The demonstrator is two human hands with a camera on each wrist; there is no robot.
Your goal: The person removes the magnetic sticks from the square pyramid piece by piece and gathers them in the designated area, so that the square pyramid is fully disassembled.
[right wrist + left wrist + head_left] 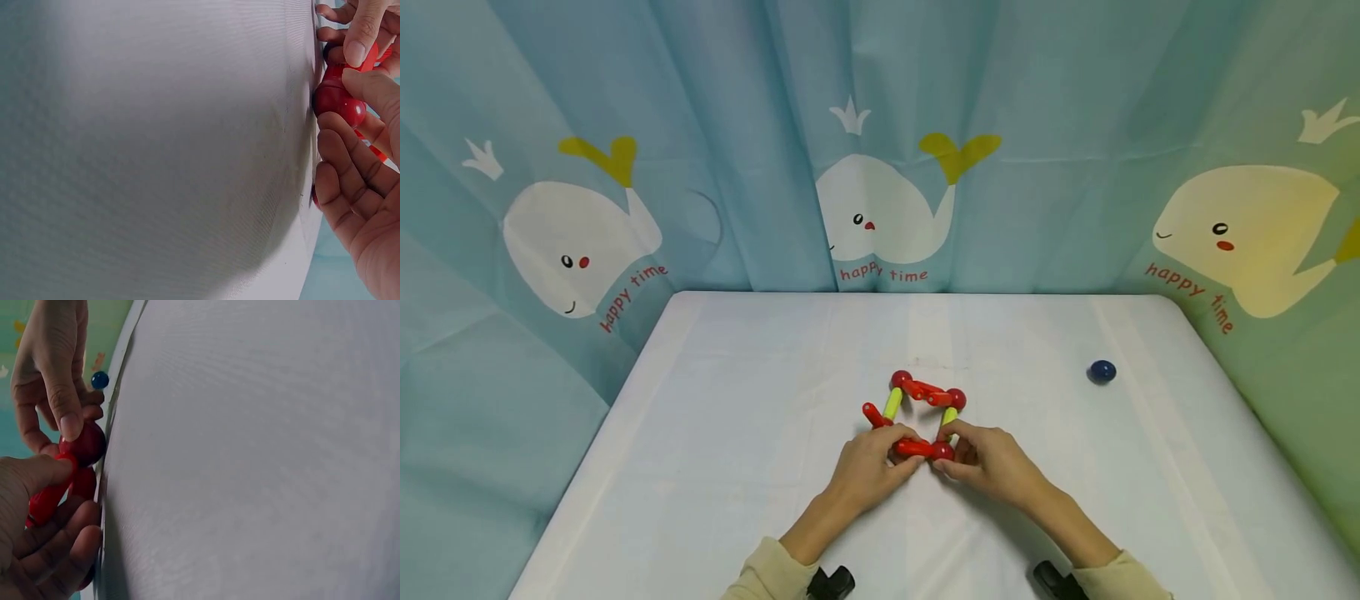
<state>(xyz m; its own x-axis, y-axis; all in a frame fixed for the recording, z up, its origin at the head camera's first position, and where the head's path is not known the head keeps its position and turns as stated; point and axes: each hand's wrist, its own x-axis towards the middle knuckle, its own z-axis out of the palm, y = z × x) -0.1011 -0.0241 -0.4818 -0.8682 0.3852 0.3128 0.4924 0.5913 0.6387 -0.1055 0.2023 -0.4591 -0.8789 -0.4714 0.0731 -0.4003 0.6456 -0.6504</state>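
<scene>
A frame of red balls and red and yellow-green rods lies on the white table. Along its near side, my left hand (871, 471) grips a red rod (913, 448) between thumb and fingers. The rod meets a red ball (943, 452), which my right hand (994, 464) pinches; in the right wrist view the thumb lies on top of this ball (337, 103). Yellow-green rods (892, 405) run back to two far red balls (956, 399), with red rods (927, 391) between them. Another red rod (872, 414) sticks out at the left. My left fingers partly hide the near-left corner.
A dark blue ball (1102, 372) sits alone toward the back right of the white-covered table (737, 375). Behind and on both sides hangs a blue-green curtain (745, 167) printed with whales.
</scene>
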